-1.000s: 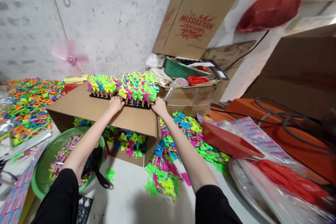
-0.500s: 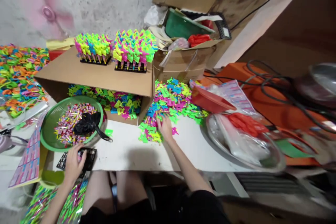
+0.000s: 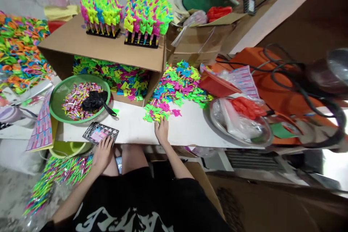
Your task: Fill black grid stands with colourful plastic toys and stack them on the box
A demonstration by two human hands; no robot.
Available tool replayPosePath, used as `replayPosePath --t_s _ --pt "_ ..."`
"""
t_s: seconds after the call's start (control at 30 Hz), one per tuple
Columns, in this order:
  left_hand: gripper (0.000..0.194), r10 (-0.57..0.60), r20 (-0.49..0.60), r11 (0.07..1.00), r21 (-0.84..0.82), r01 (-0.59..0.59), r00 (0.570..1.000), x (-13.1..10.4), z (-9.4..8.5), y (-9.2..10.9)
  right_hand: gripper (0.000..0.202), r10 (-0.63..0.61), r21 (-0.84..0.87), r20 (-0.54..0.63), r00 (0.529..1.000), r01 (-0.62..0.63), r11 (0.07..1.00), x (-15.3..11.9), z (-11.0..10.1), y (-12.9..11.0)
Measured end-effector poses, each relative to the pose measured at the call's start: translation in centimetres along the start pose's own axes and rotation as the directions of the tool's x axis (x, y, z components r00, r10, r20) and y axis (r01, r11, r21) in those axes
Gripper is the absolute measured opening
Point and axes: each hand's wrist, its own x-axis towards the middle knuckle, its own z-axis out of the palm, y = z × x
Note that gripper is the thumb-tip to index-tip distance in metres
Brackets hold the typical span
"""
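Observation:
My left hand (image 3: 103, 152) has its fingers over the near edge of a black perforated rack (image 3: 89, 133); its thumb is hidden. A pink and blue patch (image 3: 98, 136) shows on the rack, close to my fingertips. Bent together, the fingers of my right hand (image 3: 162, 130) touch the near edge of a pile of small bright plastic pieces (image 3: 178, 83) in green, pink, yellow and blue. Whatever lies between those fingertips is too small to make out. Behind the rack stands a green basket (image 3: 56, 110) of small multicoloured parts (image 3: 74, 101), with a black bag (image 3: 95, 100) on top.
A cardboard box (image 3: 62, 45) lies on its side, full of plastic pieces. Two filled black racks (image 3: 141, 43) stand on it. At right are a metal basin (image 3: 225, 128) with plastic bags and a red tray (image 3: 217, 83). The white table's front edge (image 3: 195, 144) runs before me.
The view has tipped downward. The black rack has shifted right and turned, with my left hand on it. My right hand has drawn back from within the pile to its near edge.

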Motion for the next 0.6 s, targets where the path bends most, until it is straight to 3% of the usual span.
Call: replayPosePath --t_s 0.13,0.23,0.33,0.43,0.53,0.6 --pt "0.070 0.042 0.057 0.995 -0.098 -0.037 0.997 0.4 0.3 1.7 0.048 -0.018 0.010 0.033 0.999 0.017 1.000 -1.4 0.1 -0.8" --pt "0.069 0.029 0.033 0.986 -0.162 -0.023 0.999 0.9 -1.0 2.0 0.051 -0.008 0.034 0.046 0.999 0.006 0.999 -2.0 -0.2 -1.6" --pt "0.063 0.036 -0.060 0.979 -0.196 -0.047 0.998 1.0 -4.7 2.3 0.050 -0.005 0.122 0.076 0.997 -0.005 0.992 -2.8 -0.8 -2.7" --pt "0.055 0.078 -0.207 0.970 -0.209 -0.122 0.975 0.6 -10.1 2.9 0.043 -0.100 0.258 0.219 0.971 0.041 0.965 -4.8 -0.7 -4.9" --pt "0.047 0.129 -0.330 0.956 -0.209 -0.205 0.935 0.0 -14.9 3.8 0.046 -0.296 0.318 0.395 0.870 0.173 0.932 -7.8 1.1 -9.2" --pt "0.043 0.059 -0.434 0.956 -0.235 -0.176 0.899 -0.1 -16.9 4.3 0.050 -0.414 0.363 0.451 0.791 0.261 0.895 -9.4 2.9 -13.0"
